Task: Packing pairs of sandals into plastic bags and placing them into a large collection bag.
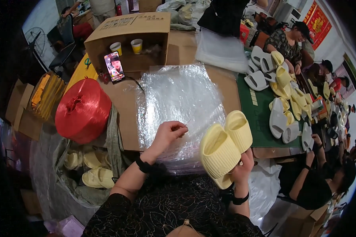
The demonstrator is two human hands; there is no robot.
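Observation:
A pair of pale yellow slide slippers [222, 152], pressed together and tilted, is gripped from below by my right hand [244, 164], whose fingers are partly hidden behind them. My left hand [171, 134] hovers over a stack of clear plastic bags [174, 93] with its fingers pinched together. A thin pale bit shows at those fingertips, too small to name. The glossy bags lie flat on the brown cardboard-covered table [122, 102] in front of me.
More yellow and grey slippers [283, 85] are heaped on a green mat [247, 106] at right. A red twine roll [83, 110] sits at left above a sack [114, 130] of slippers. Behind stand a phone [114, 67] and an open carton [126, 27]. Several co-workers sit at right.

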